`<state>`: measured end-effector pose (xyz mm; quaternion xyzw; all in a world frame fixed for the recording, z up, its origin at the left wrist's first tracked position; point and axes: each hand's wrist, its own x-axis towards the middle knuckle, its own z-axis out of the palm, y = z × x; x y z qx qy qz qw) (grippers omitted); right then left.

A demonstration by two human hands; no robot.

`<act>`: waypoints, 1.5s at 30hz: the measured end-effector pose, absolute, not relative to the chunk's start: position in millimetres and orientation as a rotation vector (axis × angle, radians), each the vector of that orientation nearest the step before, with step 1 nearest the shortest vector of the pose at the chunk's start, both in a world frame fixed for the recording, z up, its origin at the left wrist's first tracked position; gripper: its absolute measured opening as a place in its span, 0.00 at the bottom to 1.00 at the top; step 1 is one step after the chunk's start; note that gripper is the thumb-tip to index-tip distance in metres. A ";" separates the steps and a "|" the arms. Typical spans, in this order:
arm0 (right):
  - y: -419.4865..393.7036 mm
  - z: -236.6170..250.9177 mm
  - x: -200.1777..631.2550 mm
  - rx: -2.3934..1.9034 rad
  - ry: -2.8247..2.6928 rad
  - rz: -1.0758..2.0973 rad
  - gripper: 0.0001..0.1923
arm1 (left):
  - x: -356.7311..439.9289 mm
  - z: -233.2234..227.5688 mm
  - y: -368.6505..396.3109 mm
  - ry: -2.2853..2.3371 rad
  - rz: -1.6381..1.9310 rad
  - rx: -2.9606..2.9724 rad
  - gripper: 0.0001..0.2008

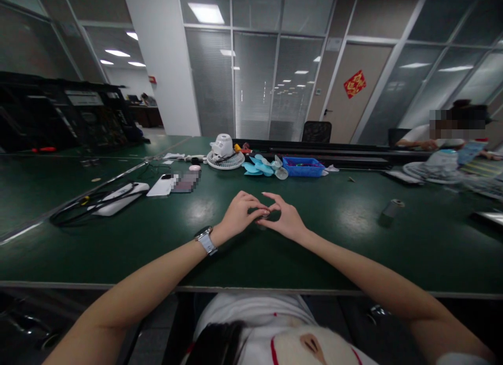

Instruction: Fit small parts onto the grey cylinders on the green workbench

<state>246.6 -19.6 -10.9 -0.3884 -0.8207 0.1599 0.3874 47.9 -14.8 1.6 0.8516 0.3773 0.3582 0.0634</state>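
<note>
Head view: green table [118,244] spans the frame. At its far side lie a white fan [225,153], a blue bin [303,166] and a phone [162,185]. Left hand [238,214] and right hand [283,217] meet mid-table, fingertips pinching a small dark part [264,215] just above the surface.

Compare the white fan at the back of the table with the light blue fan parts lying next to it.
The white fan looks assembled, a round guard with a body on top; the light blue fan parts lie loose as separate blades. The white fan sits left of the blue parts, farther from the blue bin, which the blue parts nearly reach. Both rest on the green table, well beyond the left hand and right hand, which meet around a small object.
</note>
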 end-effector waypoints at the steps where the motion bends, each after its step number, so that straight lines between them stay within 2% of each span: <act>1: -19.6 -11.2 246.4 -0.994 -2.093 0.412 0.42 | 48.4 3.5 -14.7 1.150 1.067 2.613 0.11; 10: -20.5 -11.1 245.0 -1.027 -2.102 0.429 0.39 | 55.4 8.3 -22.3 1.139 1.091 2.798 0.07; 19: -20.4 -12.4 245.6 -1.035 -2.102 0.411 0.38 | 57.8 2.4 -17.3 1.241 1.387 2.600 0.01; 23: -20.2 -12.1 246.6 -1.040 -2.102 0.400 0.39 | 42.2 -0.6 -4.8 1.320 1.430 2.457 0.04; 29: -23.4 -11.6 246.8 -1.023 -2.112 0.413 0.40 | 23.1 -21.5 12.5 1.267 1.046 2.512 0.13; 33: -21.3 -6.7 252.8 -1.033 -2.065 0.360 0.38 | 21.1 -24.0 12.0 1.221 0.977 2.481 0.17; 39: 17.8 19.0 327.9 -1.312 -1.733 0.004 0.34 | 17.0 -8.2 0.7 1.299 1.106 2.509 0.14; 42: 43.3 25.5 392.4 -1.587 -1.510 -0.250 0.30 | 14.0 -3.1 -0.3 1.455 1.172 2.533 0.19; 45: 57.4 22.8 449.5 -1.897 -1.354 -0.341 0.25 | 11.7 -2.9 2.0 1.525 1.204 2.537 0.22</act>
